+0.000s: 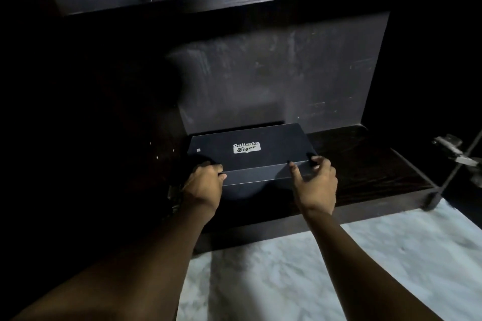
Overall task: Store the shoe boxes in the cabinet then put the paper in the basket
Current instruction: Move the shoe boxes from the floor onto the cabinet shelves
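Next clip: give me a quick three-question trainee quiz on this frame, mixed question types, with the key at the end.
1. True or false: the shoe box sits outside the cabinet.
2. Which hands are on the shoe box? A) left only B) right only C) both
3. Fill in: the logo on the lid reads "Onitsuka ____".

Key
1. False: it rests on the cabinet's bottom shelf, towards the left side.
2. C: the left hand grips the front left corner and the right hand holds the front right corner.
3. Tiger
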